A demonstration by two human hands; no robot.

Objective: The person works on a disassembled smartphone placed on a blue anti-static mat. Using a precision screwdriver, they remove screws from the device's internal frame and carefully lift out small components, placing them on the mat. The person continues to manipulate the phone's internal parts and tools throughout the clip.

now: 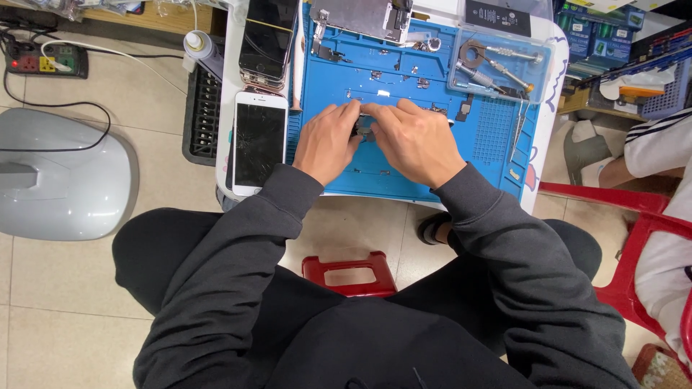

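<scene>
Both hands meet over the middle of the blue mat [404,79]. The left hand [328,140] and the right hand [414,140] have their fingertips drawn together, pinching a small dark part [364,127] between them. Only a sliver of that part shows: dark grey, flat-looking, mostly covered by fingers and thumbs, so its shape cannot be made out. It sits just above the mat, near the centre of the worktop [231,155].

Two phones lie left of the mat. The nearer one is a white phone [259,142] with a cracked black screen, lying face up just beside the left hand. Behind it a dark phone [267,39] lies tilted, its top cut off by the frame edge. One metal plate [360,18] lies at the far edge of the mat, also cut off. One clear tray [497,65] at the far right holds several screwdrivers, too tangled to count. A pair of tweezers [519,130] lies on the mat's right side. Tiny screws and bits dot the mat, too small to tell apart.

One red stool [349,275] shows between the person's knees. Another person's striped sleeve [659,144] enters at right.
</scene>
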